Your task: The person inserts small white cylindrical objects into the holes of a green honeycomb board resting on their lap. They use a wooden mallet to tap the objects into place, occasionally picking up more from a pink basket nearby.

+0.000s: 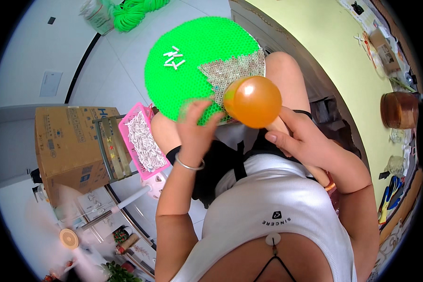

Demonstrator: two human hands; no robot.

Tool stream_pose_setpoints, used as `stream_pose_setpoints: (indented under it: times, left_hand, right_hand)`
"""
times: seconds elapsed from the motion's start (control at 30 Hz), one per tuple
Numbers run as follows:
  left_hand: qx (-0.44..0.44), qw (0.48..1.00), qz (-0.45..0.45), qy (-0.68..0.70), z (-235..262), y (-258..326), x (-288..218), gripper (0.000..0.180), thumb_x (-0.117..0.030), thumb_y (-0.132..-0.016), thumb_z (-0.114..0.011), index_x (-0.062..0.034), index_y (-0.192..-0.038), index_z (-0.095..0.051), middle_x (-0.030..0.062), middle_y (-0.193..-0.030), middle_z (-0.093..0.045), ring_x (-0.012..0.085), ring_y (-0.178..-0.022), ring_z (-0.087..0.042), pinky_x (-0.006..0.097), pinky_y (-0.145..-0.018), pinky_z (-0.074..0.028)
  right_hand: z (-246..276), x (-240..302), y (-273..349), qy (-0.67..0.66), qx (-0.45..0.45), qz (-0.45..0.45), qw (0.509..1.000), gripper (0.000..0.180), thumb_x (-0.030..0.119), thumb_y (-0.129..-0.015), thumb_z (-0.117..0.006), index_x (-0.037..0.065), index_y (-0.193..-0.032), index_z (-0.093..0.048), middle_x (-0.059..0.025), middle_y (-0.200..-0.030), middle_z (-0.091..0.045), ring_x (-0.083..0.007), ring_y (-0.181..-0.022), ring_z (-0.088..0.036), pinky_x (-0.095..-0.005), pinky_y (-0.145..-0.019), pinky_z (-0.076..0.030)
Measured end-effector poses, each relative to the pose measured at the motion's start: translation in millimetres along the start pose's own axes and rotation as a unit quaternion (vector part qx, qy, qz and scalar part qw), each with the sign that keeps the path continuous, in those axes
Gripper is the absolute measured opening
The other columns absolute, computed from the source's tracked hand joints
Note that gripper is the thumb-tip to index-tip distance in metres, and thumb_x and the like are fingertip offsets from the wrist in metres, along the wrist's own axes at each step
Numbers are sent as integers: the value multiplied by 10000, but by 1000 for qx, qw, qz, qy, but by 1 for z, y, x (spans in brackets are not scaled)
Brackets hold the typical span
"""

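A mallet with a round, shiny orange head (pixel 254 101) and a pale wooden handle is gripped by my right hand (pixel 298 134). Its head hides part of the near right edge of a round piece (pixel 188 84) made of many upright tubes, lying at my knees. Most of this piece is bright green; a wedge on its right side (pixel 235 70) shows greyish, hollow tube ends. Several short white pegs (pixel 174 58) lie loose on the green. My left hand (pixel 197 124), smeared by motion, is over the near edge with fingers bent; whether it holds anything is unclear.
A pink basket (pixel 129 127) full of white pegs stands to the left, beside a cardboard box (pixel 73 145). A running fan (pixel 69 238) is at lower left. Bright green coils (pixel 131 16) lie at the far left. A yellow-green tabletop (pixel 333 61) with assorted objects curves along the right.
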State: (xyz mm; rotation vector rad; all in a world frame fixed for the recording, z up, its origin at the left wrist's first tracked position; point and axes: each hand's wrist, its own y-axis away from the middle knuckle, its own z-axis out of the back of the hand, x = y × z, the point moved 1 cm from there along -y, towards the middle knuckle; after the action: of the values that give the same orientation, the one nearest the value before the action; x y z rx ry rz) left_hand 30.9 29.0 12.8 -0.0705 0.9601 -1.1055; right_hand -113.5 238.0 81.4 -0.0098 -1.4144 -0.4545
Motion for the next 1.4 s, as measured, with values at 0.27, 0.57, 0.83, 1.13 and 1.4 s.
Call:
stream_pose_setpoints:
  times: [0.27,0.57,0.83,1.13,1.4]
  left_hand:
    - [-36,966,30,-254,13,-81,84,189,-99,-814,-738,-43,-995,-734,142,-904,-676,332,-850,-636,445,-726,-510]
    - [-24,961,-41,-274,-9,-96,100,174,-86,-793,-764,-65,-963,-736,134,-896,-680,301,-795,-641,420,-713,-513]
    - [18,991,105,80,-1,-44,44,127,-28,-838,-735,-8,-957,-698,66,-887,-684,141,-756,-610,283,-710,-502]
    - [29,999,6,14,-12,-29,33,105,-26,-827,-715,-27,-931,-700,129,-867,-694,275,-787,-654,361,-703,-513]
    - [77,993,-85,-4,-4,-41,36,79,-19,-801,-720,-37,-875,-741,116,-808,-697,304,-766,-652,386,-697,-512]
  right_hand:
    - [-3,-6,-15,168,13,16,986,366,271,-975,-628,-28,-1162,-530,-258,-860,-648,-430,-798,-647,-469,-729,-499]
    - [7,-1,-13,-89,-37,-89,991,303,245,-1012,-599,-10,-1163,-537,-23,-689,-543,-87,-504,-491,-254,-473,-426]
    - [8,-2,-29,-104,-41,-82,990,262,233,-1016,-594,-4,-1113,-540,-10,-684,-530,-83,-498,-486,-245,-462,-412]
    - [3,-3,-37,-105,-34,-85,990,262,216,-1012,-601,-13,-1127,-545,-6,-697,-536,-73,-503,-485,-240,-462,-413]
    - [2,2,-43,-83,-28,-83,993,258,214,-1010,-599,-14,-1118,-543,-18,-704,-550,-77,-504,-494,-246,-461,-416]
